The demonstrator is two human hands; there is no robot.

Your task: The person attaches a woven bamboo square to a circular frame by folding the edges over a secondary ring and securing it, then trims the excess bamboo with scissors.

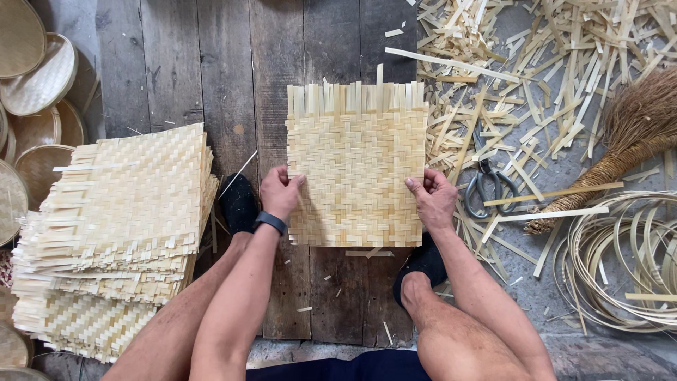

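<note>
A square woven bamboo mat [356, 166] lies flat on the dark wooden planks [226, 77], with loose strip ends sticking out along its far edge. My left hand [281, 192] grips the mat's left edge, thumb on top. At the opposite edge my right hand [434, 197] holds it the same way. A dark band sits on my left wrist. My two feet in black shoes rest on the planks, one beside each hand.
A tall stack of woven mats [116, 233] stands at the left. Round woven trays [39, 85] lie at the far left. Scissors [485, 187], loose bamboo strips [536, 63], a straw broom [620, 148] and coiled bamboo hoops [627, 261] are to the right.
</note>
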